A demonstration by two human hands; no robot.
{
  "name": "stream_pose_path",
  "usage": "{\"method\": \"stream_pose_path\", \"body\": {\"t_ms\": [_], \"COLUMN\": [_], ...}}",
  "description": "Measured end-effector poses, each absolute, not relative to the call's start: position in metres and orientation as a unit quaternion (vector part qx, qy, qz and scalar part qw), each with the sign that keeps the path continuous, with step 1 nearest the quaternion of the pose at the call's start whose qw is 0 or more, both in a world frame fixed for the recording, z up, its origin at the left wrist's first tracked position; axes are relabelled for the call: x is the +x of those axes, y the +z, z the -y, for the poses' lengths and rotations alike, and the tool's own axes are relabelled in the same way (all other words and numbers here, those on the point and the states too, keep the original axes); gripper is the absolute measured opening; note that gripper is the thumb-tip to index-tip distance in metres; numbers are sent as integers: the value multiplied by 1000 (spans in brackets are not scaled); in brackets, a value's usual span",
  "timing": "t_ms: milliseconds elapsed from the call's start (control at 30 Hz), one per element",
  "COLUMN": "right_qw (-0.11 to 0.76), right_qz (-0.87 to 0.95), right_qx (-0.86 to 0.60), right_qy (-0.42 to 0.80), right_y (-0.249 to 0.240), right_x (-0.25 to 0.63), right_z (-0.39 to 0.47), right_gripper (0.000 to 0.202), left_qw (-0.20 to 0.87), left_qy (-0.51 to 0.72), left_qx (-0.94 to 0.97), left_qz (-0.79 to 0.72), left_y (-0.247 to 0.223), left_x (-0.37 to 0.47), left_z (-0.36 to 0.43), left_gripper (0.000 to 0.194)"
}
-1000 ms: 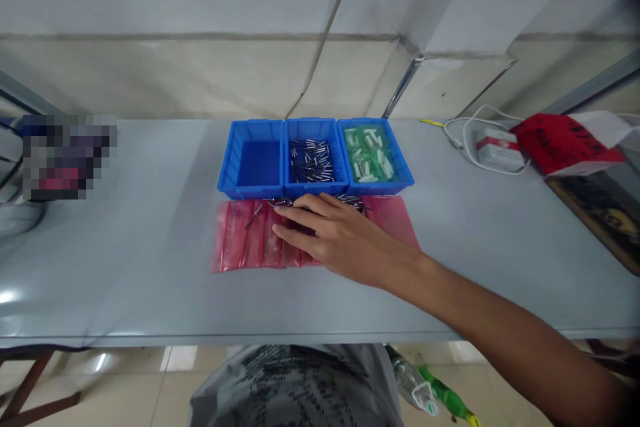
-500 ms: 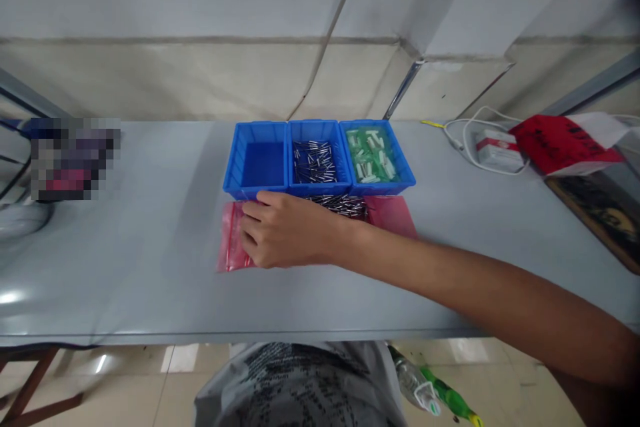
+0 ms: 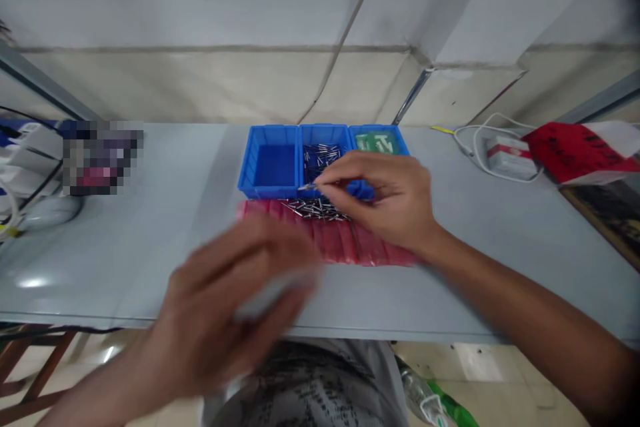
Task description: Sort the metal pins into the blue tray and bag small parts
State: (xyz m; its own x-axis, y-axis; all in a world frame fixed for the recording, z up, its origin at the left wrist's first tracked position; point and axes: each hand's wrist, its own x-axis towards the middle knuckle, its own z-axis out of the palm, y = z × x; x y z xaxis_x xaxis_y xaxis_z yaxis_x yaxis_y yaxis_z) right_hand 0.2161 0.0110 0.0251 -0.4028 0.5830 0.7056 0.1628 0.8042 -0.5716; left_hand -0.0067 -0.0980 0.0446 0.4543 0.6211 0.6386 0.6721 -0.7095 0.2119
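My right hand is over the right side of the blue bins. Its thumb and forefinger pinch a small silver rivet at the front of the middle bin. More slim metal rivets lie in a pile on a pink plastic bag before the bins, and others are inside the middle bin. Smeared by motion, my left hand is above the table in front of the bag, its fingers curved; whether it holds anything is unclear. White pieces on green show in the right bin, partly behind my right hand.
The left blue bin has a bare bottom. To the right are a white box with cable and a red packet. Chargers and cables sit at far left. Bottles stand below the table edge.
My right hand has left the pink bag's left end, moved right and up, and now pinches a rivet. My left hand has come into view. The view has shifted slightly.
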Motion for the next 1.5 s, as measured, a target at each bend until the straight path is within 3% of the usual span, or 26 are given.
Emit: {"method": "stream_pose_path", "body": {"t_ms": [133, 233, 433, 733, 900, 1067, 1267, 1500], "right_qw": [569, 607, 613, 590, 587, 595, 585, 586], "right_qz": [675, 634, 600, 613, 618, 616, 632, 635], "right_qx": [-321, -306, -279, -336, -313, -299, -321, -351], "right_qy": [342, 367, 433, 403, 418, 420, 394, 360], "right_y": [22, 20, 12, 7, 7, 6, 8, 10], "right_x": [230, 232, 230, 225, 226, 225, 222, 219], "right_z": [-6, -6, -4, 9, 11, 12, 14, 18], "right_gripper": [14, 13, 15, 23, 22, 20, 22, 21], "left_qw": [134, 81, -6, 44, 39, 34, 64, 58], "left_qy": [-311, -319, -402, -454, -451, -475, -463, -466], "left_qx": [-868, -881, -863, -832, -843, -836, -837, -825], "left_qz": [363, 340, 306, 314, 290, 274, 285, 315], "left_y": [61, 66, 51, 14, 10, 5, 1, 4], "left_x": [11, 16, 13, 9, 10, 11, 8, 10], "left_z": [26, 6, 2, 1, 6, 4, 2, 6], "left_gripper": [26, 10, 8, 3, 2, 17, 2, 9]}}
